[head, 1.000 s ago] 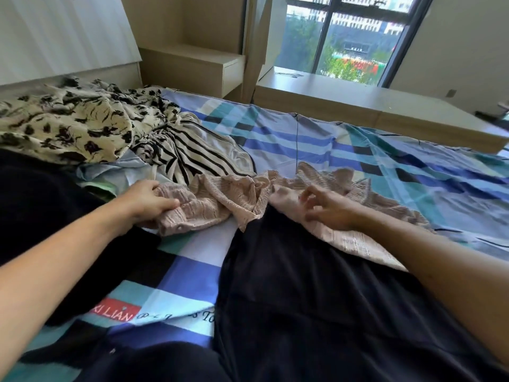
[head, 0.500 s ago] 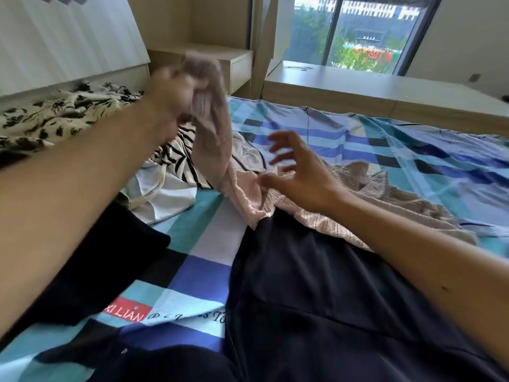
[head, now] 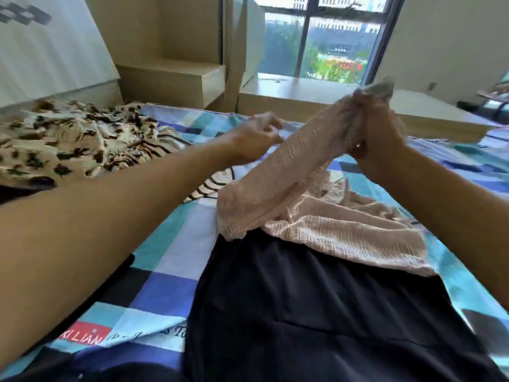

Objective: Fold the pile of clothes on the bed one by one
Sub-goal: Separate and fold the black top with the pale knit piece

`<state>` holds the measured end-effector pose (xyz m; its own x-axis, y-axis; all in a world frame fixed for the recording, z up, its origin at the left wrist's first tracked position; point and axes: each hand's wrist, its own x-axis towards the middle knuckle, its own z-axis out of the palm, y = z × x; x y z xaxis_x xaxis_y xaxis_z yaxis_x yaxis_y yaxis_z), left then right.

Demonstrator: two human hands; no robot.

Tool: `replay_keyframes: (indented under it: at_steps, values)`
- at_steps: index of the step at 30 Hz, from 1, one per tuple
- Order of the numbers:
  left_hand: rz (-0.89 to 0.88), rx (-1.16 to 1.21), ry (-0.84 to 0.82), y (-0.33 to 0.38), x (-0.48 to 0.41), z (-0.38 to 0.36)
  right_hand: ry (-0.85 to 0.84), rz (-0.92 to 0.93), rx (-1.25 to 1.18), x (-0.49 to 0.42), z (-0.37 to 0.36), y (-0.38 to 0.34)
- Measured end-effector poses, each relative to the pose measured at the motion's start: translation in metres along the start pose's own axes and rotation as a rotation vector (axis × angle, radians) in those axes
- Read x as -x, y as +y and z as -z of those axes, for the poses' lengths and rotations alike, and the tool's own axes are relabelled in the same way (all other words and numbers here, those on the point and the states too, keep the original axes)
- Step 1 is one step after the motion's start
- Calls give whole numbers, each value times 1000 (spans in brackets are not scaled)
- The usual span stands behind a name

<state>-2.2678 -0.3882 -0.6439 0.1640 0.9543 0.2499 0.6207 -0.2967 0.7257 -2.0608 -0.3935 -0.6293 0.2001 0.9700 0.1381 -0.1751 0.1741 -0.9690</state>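
Cloth on the bed, pale board behind it.
We logged the pink top [head: 303, 188] as open ribbed knit, rough and matt. The black garment [head: 303, 312] was smooth cloth with a faint sheen, and the checked sheet [head: 170, 244] a flat printed weave, matt. The spotted cloth [head: 55, 144] and striped cloth [head: 212, 186] looked thin and soft. The bedside shelf [head: 170, 78] and window ledge [head: 303, 89] were smooth wood-grain board.

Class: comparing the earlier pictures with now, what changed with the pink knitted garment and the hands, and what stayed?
One end of the pink knitted garment, first lifted by the left hand, has passed rightwards into the right hand, whose grip holds it raised. The left hand sank beside it; blur hides any hold. The black garment, leopard-print garment and striped garment stayed put.
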Motion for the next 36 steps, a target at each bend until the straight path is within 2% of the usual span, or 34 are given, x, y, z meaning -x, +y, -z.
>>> replay_keyframes:
  at_steps: [2, 4, 7, 9, 12, 15, 18, 22, 24, 26, 28, 29, 32, 34, 36]
  values:
    - [148, -150, -229, -45, 23, -42, -14, -100, -3, -4, 43, 4]
    - [175, -417, -332, -76, 30, -69, 46, -144, 66, -7, 79, 11]
    - [110, -636, -274, -92, 22, -89, 143, -306, 171, -15, 132, 25]
    - [77, -643, -209, -97, 20, -94, 152, -425, 233, -18, 160, 35]
    - [90, -511, -147, -101, 8, -86, 124, -514, 221, -19, 193, 50]
    - [115, -409, -151, -100, 1, -78, -27, -582, 134, -9, 205, 61]
    - [120, -404, -172, -108, 0, -76, -198, -517, 363, -2, 207, 80]
    - [190, -451, -206, -125, 9, -74, -139, -226, 950, -1, 205, 101]
    - [189, -549, -213, -133, 14, -71, -108, -133, 1074, -3, 207, 104]
    - [151, -587, -196, -135, 18, -68, -57, -75, 1068, -6, 209, 101]
    - [83, -559, -145, -132, 17, -63, 32, -19, 938, -10, 210, 94]
    - [42, -528, -112, -130, 15, -59, 73, -26, 786, -13, 211, 88]
    - [-53, -481, -43, -123, 4, -54, 118, -199, 241, -22, 212, 77]
    - [-75, -471, -22, -120, -1, -55, 102, -278, 167, -26, 216, 75]
    - [-69, -491, -2, -121, -5, -58, 79, -325, 254, -26, 224, 77]
